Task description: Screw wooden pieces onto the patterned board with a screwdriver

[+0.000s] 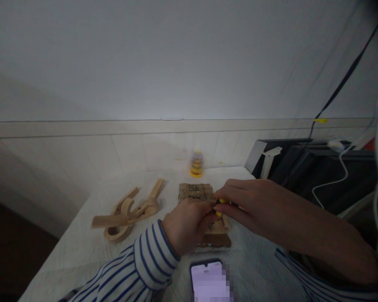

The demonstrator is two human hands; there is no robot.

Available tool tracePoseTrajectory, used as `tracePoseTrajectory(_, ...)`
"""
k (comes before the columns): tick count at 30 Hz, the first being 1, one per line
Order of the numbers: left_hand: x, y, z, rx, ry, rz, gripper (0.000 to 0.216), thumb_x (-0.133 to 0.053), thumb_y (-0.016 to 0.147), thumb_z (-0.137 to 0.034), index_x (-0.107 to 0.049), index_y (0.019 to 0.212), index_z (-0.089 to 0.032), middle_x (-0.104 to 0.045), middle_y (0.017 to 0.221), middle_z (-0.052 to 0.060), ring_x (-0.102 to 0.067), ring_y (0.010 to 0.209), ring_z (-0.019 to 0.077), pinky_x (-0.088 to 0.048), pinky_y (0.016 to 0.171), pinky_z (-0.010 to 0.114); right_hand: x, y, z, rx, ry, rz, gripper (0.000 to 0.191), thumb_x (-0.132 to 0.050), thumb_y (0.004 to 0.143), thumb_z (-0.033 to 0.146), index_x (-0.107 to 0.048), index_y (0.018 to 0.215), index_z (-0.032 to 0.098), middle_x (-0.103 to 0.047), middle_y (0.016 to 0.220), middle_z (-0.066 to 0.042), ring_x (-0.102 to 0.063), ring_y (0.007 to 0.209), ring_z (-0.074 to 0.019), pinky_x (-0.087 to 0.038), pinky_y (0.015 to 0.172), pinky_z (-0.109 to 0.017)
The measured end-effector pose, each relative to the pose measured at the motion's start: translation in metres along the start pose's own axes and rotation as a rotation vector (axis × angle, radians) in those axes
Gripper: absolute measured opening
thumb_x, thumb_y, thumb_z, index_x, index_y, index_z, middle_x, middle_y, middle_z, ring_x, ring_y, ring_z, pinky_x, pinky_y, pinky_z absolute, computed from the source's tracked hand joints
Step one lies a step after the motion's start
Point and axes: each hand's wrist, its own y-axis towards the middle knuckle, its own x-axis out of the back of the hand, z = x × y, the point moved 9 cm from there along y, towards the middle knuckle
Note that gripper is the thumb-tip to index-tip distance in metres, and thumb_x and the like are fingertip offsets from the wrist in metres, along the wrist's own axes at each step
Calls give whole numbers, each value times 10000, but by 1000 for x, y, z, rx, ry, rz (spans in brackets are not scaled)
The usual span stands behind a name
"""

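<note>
My left hand [189, 224] and my right hand [245, 205] meet fingertip to fingertip, both closed in a pinch. Between them is a small yellow-and-black piece [219, 214], which looks like a short screwdriver; the fingers hide most of it. Below the hands lie a printed brown paper packet [195, 191] and a flat brown piece [219, 240], partly covered by my left hand. Behind them, against the wall, stands a small clear-topped container with a yellow base [196, 164], seemingly a screwdriver bit set.
Joined curved wooden parts [129, 216] lie at the left on the white-covered table [78, 251]. A lit phone [208, 279] is at the near edge, its screen partly pixelated. Dark flat panels [327, 167] and a white cable [345, 167] are at the right, beyond the table.
</note>
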Motion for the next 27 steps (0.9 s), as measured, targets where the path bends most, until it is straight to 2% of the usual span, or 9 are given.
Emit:
tracePoseTrajectory(3, 1, -1, 0, 24, -4, -10, 206, -446, 844, -166, -636, 921, -168, -679, 891, 71, -616, 827, 228, -452, 727, 307, 0, 0, 1, -3, 10, 10, 127, -473, 868, 222, -566, 788, 188, -603, 749, -6, -566, 642, -158, -401, 551, -275)
tracePoseTrajectory(8, 11, -2, 3, 114, -9, -102, 177, -565, 793, -251, -662, 935, -211, -700, 912, 57, -626, 823, 255, -455, 720, 333, -1, 1, 1, -29, -2, 25, 126, -485, 862, 229, -580, 803, 171, -604, 754, -18, -568, 638, -155, -402, 546, -271)
tracePoseTrajectory(12, 14, -3, 8, 146, 15, -142, 174, -568, 793, -303, -680, 898, -220, -714, 844, 35, -639, 749, 232, -461, 673, 320, 1, 2, 1, -9, 5, -8, 147, -479, 868, 270, -578, 796, 189, -601, 748, -4, -567, 644, -153, -392, 541, -270)
tracePoseTrajectory(16, 14, -3, 13, 170, 64, -144, 172, -557, 795, -312, -679, 850, -203, -711, 789, 17, -643, 706, 190, -450, 622, 273, 2, 0, 1, 8, 57, -11, 137, -479, 868, 285, -585, 886, 200, -620, 808, -6, -581, 712, -158, -427, 608, -285)
tracePoseTrajectory(20, 14, -2, 12, 152, 67, -149, 146, -563, 785, -280, -675, 845, -207, -706, 797, 5, -643, 724, 173, -449, 635, 254, 6, -3, 5, 40, 106, -34, 166, -506, 845, 240, -577, 992, 210, -635, 907, -17, -592, 786, -162, -451, 681, -301)
tracePoseTrajectory(24, 13, -1, 10, 138, 97, -132, 141, -560, 785, -276, -678, 814, -205, -701, 779, 13, -637, 709, 175, -450, 630, 255, 5, -4, 7, 67, 102, -17, 180, -486, 818, 121, -600, 938, 191, -649, 891, -27, -606, 789, -165, -467, 684, -299)
tracePoseTrajectory(27, 10, 0, 8, 127, 98, -87, 149, -543, 790, -249, -676, 842, -209, -700, 796, 16, -636, 725, 174, -450, 654, 252, 2, -3, 6, 57, 95, 8, 179, -470, 821, 102, -608, 908, 174, -651, 847, -34, -611, 750, -163, -471, 659, -294)
